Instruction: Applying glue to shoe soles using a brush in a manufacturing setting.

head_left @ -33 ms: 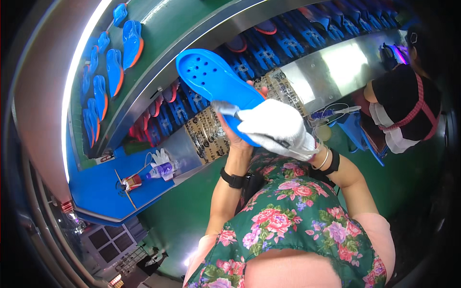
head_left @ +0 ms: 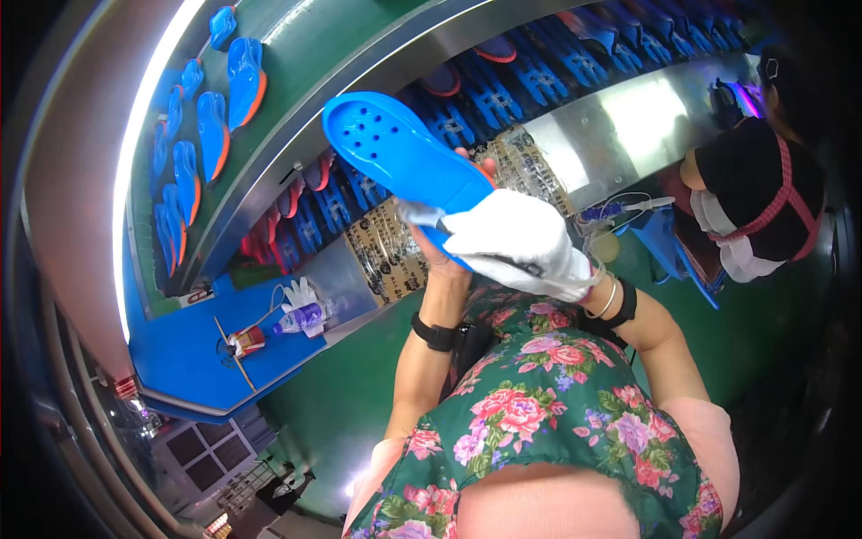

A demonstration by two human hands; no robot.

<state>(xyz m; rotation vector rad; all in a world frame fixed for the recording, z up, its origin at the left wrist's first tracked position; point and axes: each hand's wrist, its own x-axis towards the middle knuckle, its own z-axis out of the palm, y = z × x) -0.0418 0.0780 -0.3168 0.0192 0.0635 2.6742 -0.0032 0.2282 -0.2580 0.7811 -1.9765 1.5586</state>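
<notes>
We clasp the bright-blue, hole-dotted sole (head_left: 400,153) in our bare left grip (head_left: 440,259); our white-gloved right grip (head_left: 512,235) pinches a blurred greyish tool (head_left: 418,214) over it. Left of the sole stands a flat blue desk (head_left: 184,359); right, a black-shirted co-worker (head_left: 750,184); below, green floor (head_left: 350,395).

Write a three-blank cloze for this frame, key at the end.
1. The left hand holds a blue sole dotted with small round ____ near one end.
2. The right hand wears a glove coloured ____.
3. The green apron is printed with pink and purple ____.

Missing words: holes; white; flowers
</notes>
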